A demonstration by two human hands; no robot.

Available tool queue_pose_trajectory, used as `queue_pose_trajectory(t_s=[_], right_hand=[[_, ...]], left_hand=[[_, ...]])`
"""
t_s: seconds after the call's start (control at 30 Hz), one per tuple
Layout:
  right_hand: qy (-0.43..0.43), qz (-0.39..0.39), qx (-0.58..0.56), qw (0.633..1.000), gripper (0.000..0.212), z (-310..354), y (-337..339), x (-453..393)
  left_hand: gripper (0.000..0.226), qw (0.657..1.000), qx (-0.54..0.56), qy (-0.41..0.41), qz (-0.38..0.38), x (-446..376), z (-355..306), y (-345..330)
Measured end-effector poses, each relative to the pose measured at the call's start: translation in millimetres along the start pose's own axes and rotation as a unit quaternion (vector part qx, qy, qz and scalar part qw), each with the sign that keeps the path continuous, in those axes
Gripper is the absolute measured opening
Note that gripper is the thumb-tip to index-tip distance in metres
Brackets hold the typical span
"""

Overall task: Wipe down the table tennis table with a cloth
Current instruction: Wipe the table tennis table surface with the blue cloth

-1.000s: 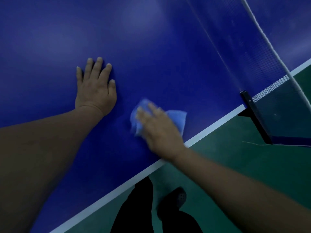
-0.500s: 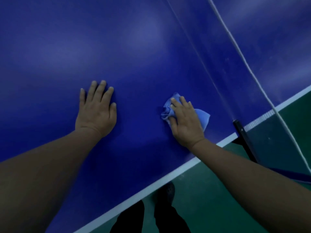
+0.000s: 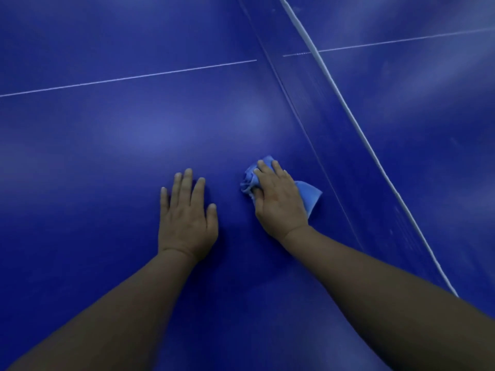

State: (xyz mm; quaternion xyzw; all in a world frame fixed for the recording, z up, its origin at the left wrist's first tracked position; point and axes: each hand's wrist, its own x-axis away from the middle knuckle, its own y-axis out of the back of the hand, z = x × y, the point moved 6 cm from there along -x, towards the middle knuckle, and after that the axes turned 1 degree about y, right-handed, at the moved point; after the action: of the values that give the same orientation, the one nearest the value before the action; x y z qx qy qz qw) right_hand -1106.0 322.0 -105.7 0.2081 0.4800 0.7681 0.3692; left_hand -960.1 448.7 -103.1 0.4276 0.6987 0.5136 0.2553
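Presently, the right hand (image 3: 278, 198) pressed the cloth (image 3: 308, 194) against the desk (image 3: 107, 145), fingers (image 3: 263, 167) curled over its bunched folds. The left hand (image 3: 186, 218) lay flat beside, released. The cloth appeared soft and light, best gathered centrally.

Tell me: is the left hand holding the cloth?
No. The left hand lies flat and bare on the table, while the right hand presses the blue cloth.
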Motion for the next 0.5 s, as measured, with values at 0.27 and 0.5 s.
queue_pose_trajectory(t_s=[0.27,0.5], right_hand=[[-0.012,-0.055,0.014,0.998,0.044,5,-10,-149],[-0.047,-0.046,0.070,0.995,0.048,28,-27,-291]], left_hand=[[0.066,0.998,-0.056,0.007,0.008,-14,-4,-6],[0.062,0.997,-0.061,-0.023,-0.029,-18,-5,-8]])
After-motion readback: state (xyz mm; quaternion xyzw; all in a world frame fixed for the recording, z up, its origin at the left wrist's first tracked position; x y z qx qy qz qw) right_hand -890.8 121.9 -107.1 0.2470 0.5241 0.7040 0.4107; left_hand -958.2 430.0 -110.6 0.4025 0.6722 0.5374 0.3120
